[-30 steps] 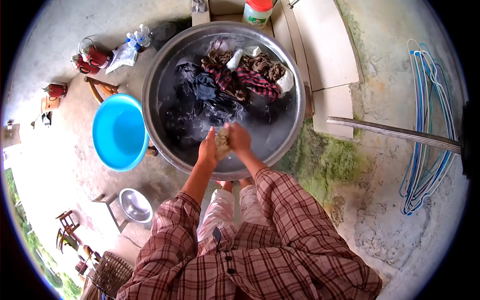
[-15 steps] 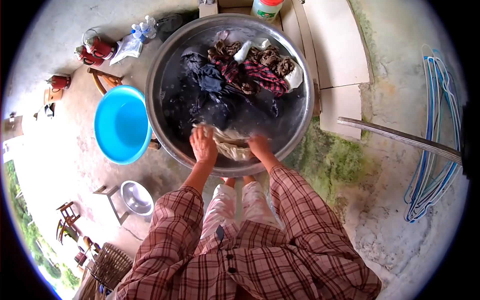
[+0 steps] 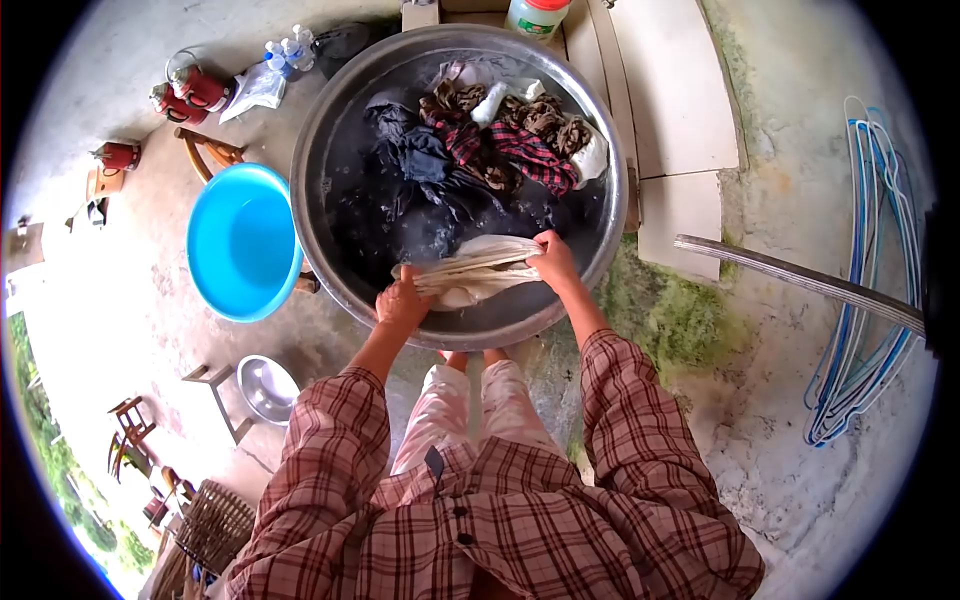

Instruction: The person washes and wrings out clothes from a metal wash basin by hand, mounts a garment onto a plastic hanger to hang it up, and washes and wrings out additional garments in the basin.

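Note:
A cream-coloured cloth garment [image 3: 475,268] is stretched between my two hands over the near part of a large metal basin [image 3: 312,235]. My left hand [image 3: 402,300] grips its left end, fingers closed. At its right end, my right hand [image 3: 552,258] has its fingers closed on the fabric. Dark, cloudy water fills the basin. Beyond the cream cloth lie wet clothes: a dark blue garment [image 3: 415,150], a red and black checked garment [image 3: 535,160], brown patterned cloth [image 3: 545,118] and some white cloth [image 3: 592,160].
Left of the basin is a blue plastic tub [image 3: 243,243], with a small metal bowl [image 3: 268,388] below it. A white tub with a red lid [image 3: 538,16] stands behind. On the right, a metal pole [image 3: 800,280] juts in near several hangers [image 3: 870,270]. Red flasks [image 3: 200,88] stand far left.
The cream cloth has risen from low in the water and is now pulled out between my hands. My right hand has moved up and right, my left slightly down.

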A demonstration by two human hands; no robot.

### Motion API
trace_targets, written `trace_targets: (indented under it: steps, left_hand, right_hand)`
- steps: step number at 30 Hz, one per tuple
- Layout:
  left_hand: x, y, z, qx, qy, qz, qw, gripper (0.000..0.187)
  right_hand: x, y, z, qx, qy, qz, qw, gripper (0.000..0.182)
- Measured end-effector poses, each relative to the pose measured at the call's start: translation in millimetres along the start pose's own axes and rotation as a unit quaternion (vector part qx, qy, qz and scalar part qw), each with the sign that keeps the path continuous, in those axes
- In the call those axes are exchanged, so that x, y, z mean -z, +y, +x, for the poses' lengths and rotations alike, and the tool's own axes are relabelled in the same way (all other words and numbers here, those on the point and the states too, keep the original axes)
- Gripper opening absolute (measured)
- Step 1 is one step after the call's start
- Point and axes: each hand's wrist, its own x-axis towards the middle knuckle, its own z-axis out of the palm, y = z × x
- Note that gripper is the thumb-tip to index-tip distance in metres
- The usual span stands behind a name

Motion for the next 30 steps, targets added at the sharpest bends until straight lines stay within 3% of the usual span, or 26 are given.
trace_targets:
  steps: [4, 6, 8, 11, 13, 14, 17, 20, 25, 26, 28, 29, 30]
  left_hand:
    - [0, 11, -3, 0.046, 0.014, -0.060, 0.997, 0.046]
    - [2, 13, 4, 0.071, 0.006, -0.071, 0.995, 0.038]
    - [0, 9, 10, 0.015, 0.077, 0.048, 0.996, 0.032]
    - [4, 2, 17, -0.089, 0.112, 0.165, 0.976, 0.025]
    - [3, -7, 19, -0.137, 0.106, 0.180, 0.968, 0.021]
    - [0, -13, 22, -0.118, 0.122, 0.139, 0.976, 0.021]
    - [-4, -25, 37, -0.060, 0.189, -0.018, 0.980, 0.022]
    - [42, -9, 30, -0.032, 0.232, -0.068, 0.970, 0.019]
    - [71, -1, 43, 0.025, 0.269, -0.089, 0.959, 0.012]
    - [67, 0, 51, 0.040, 0.254, -0.258, 0.931, 0.013]
    - [71, 14, 56, 0.065, 0.201, -0.568, 0.796, 0.014]
    - [70, 19, 51, 0.070, 0.170, -0.623, 0.760, 0.016]
    - [74, 20, 49, 0.077, 0.148, -0.601, 0.782, 0.017]
  right_hand:
    - [-16, 7, -10, 0.142, 0.138, -0.230, 0.953, 0.026]
    - [-27, 15, -22, 0.155, 0.104, -0.357, 0.915, 0.014]
    - [-35, 24, -26, 0.118, -0.045, -0.368, 0.921, 0.013]
    - [-22, 22, -14, 0.149, 0.033, -0.282, 0.947, 0.014]
    - [-9, 7, -12, 0.112, 0.056, -0.192, 0.973, 0.016]
    - [-2, 2, -9, 0.092, 0.058, -0.118, 0.987, 0.019]
    - [31, -25, -10, 0.047, -0.020, -0.083, 0.995, 0.028]
    - [70, -87, -27, 0.020, -0.180, -0.066, 0.981, 0.029]
    - [75, -98, -23, 0.149, -0.121, 0.018, 0.981, 0.014]
    - [73, -97, -21, 0.172, -0.105, 0.010, 0.979, 0.013]
    - [70, -104, -22, 0.217, -0.073, -0.004, 0.973, 0.012]
    - [67, -108, -25, 0.205, -0.075, -0.008, 0.976, 0.017]
    - [63, -111, -27, 0.187, -0.073, -0.026, 0.979, 0.020]
